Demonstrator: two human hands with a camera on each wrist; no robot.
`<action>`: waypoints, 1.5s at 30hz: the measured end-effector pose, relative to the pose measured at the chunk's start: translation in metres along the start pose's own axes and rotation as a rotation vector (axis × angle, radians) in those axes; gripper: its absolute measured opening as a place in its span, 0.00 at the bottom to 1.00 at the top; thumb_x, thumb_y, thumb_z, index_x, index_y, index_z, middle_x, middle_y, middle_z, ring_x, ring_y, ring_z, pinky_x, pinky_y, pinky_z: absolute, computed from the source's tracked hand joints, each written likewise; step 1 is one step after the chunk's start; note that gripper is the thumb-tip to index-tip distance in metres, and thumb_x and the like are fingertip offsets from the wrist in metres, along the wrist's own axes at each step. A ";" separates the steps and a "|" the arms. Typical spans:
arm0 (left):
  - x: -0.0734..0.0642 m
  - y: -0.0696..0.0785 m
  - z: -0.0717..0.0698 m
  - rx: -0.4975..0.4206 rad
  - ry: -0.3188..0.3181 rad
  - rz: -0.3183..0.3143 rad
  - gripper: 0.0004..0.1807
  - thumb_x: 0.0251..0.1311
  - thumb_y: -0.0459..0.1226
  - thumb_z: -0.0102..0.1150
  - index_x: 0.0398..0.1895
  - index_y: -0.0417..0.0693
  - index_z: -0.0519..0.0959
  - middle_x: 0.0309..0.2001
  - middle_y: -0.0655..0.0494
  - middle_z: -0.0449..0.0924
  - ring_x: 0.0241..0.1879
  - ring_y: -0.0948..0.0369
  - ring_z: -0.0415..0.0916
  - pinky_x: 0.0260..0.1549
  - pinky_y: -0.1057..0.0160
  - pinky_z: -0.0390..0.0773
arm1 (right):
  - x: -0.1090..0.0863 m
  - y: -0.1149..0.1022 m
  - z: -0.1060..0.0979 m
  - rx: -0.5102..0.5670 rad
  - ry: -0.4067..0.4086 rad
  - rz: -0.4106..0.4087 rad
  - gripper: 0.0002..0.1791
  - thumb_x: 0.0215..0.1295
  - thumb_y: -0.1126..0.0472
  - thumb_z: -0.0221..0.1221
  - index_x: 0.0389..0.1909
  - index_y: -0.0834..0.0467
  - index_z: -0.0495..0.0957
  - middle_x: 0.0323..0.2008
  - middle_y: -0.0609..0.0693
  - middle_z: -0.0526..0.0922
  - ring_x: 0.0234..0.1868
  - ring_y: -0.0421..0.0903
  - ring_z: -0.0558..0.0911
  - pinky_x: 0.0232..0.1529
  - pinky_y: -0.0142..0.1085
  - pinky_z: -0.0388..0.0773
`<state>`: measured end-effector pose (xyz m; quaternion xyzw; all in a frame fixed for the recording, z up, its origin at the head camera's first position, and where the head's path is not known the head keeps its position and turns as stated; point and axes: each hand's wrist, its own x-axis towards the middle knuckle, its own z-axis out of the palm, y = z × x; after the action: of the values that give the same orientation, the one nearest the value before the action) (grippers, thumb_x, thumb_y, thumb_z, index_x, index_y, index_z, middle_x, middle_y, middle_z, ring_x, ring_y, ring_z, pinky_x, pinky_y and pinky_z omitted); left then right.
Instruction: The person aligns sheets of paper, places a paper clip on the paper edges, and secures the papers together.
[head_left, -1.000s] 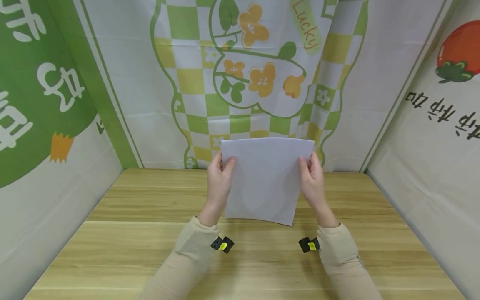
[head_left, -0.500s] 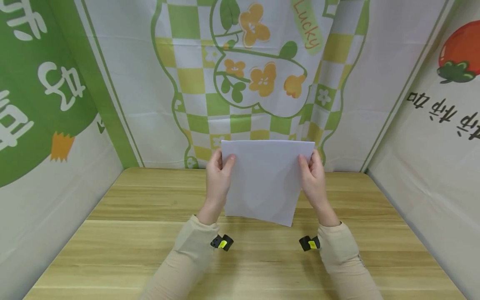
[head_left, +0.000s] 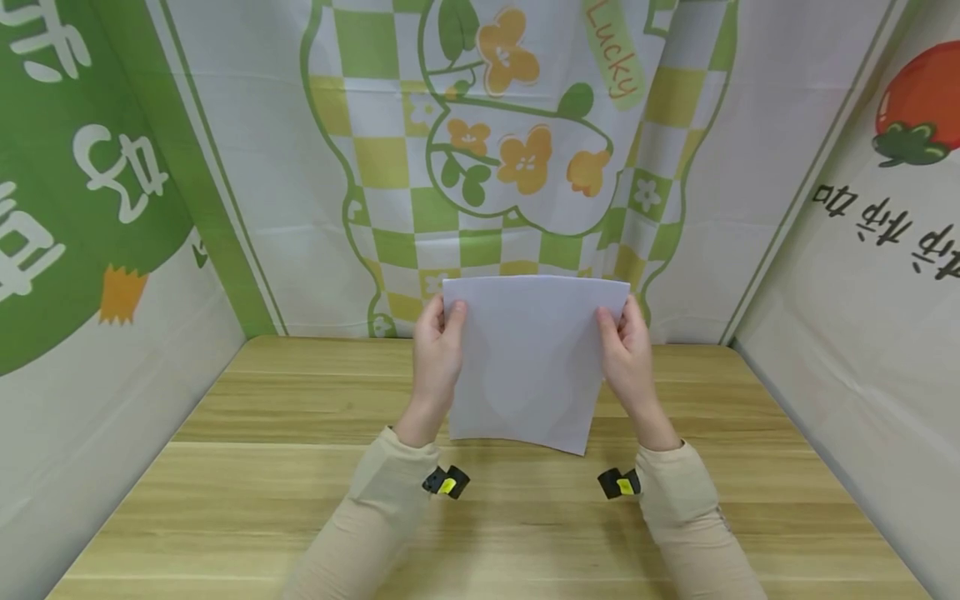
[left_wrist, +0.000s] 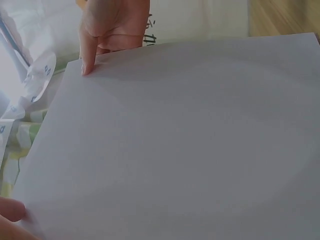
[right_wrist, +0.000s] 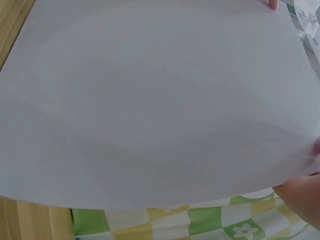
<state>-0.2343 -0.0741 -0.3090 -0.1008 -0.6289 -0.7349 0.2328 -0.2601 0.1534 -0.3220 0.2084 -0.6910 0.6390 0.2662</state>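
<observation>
A blank white sheet of paper (head_left: 525, 367) is held up over the table, tilted toward the head camera, its top edge slightly bowed. At its upper left edge my left hand (head_left: 437, 354) pinches it, thumb on the front and fingers behind. My right hand (head_left: 626, 358) grips the upper right edge in the same way. In the left wrist view the paper (left_wrist: 185, 135) fills most of the frame, and the right hand (left_wrist: 115, 25) shows at its far edge. The right wrist view has the paper (right_wrist: 150, 105) slightly curved, with part of the right hand (right_wrist: 302, 200) at lower right.
A wood-grain table (head_left: 247, 492) lies below. Behind it hangs a green-and-yellow checked curtain (head_left: 382, 167) with flowers. Printed cloth walls, a left one (head_left: 97, 350) and a right one (head_left: 847, 308), border the table. Black wrist devices (head_left: 447, 482) sit at both sleeves.
The paper's top edge flattened, then bowed upward again. The left thumb has shifted slightly up along the paper's edge. Both hands keep their hold in nearly the same place.
</observation>
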 end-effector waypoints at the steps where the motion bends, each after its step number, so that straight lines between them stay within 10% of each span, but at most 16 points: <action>1: 0.000 0.001 0.000 0.003 -0.002 -0.001 0.14 0.71 0.33 0.43 0.54 0.37 0.72 0.48 0.45 0.77 0.46 0.60 0.73 0.48 0.63 0.71 | 0.000 -0.001 0.000 0.000 0.002 -0.001 0.15 0.73 0.65 0.46 0.53 0.72 0.64 0.39 0.49 0.76 0.39 0.38 0.77 0.38 0.28 0.74; 13: -0.005 0.005 0.001 -0.027 -0.004 -0.005 0.15 0.70 0.34 0.46 0.55 0.37 0.71 0.51 0.46 0.76 0.49 0.60 0.72 0.53 0.60 0.71 | 0.000 0.000 -0.002 0.035 0.010 -0.004 0.16 0.73 0.64 0.46 0.53 0.72 0.64 0.37 0.46 0.76 0.37 0.38 0.77 0.37 0.27 0.74; 25: 0.005 0.014 0.008 -0.012 0.057 0.021 0.13 0.69 0.40 0.49 0.33 0.38 0.71 0.30 0.54 0.66 0.34 0.61 0.64 0.36 0.66 0.66 | 0.004 -0.015 0.006 0.029 0.107 0.061 0.09 0.72 0.64 0.47 0.45 0.67 0.68 0.28 0.48 0.70 0.29 0.39 0.70 0.29 0.27 0.66; 34: 0.010 0.020 0.014 0.014 0.092 0.025 0.14 0.69 0.42 0.49 0.38 0.38 0.77 0.37 0.54 0.77 0.37 0.64 0.70 0.39 0.67 0.68 | 0.001 -0.044 0.016 0.002 0.192 0.103 0.14 0.72 0.62 0.48 0.43 0.72 0.70 0.26 0.50 0.69 0.29 0.40 0.70 0.29 0.27 0.65; 45: 0.013 0.019 0.016 0.060 0.110 0.004 0.16 0.70 0.43 0.46 0.38 0.38 0.75 0.23 0.59 0.58 0.26 0.65 0.57 0.27 0.68 0.59 | 0.008 -0.024 0.012 0.028 0.214 0.080 0.12 0.72 0.60 0.48 0.41 0.67 0.72 0.25 0.46 0.71 0.28 0.39 0.70 0.28 0.28 0.65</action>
<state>-0.2388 -0.0631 -0.2839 -0.0544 -0.6367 -0.7197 0.2715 -0.2522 0.1391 -0.2988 0.1148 -0.6576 0.6771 0.3096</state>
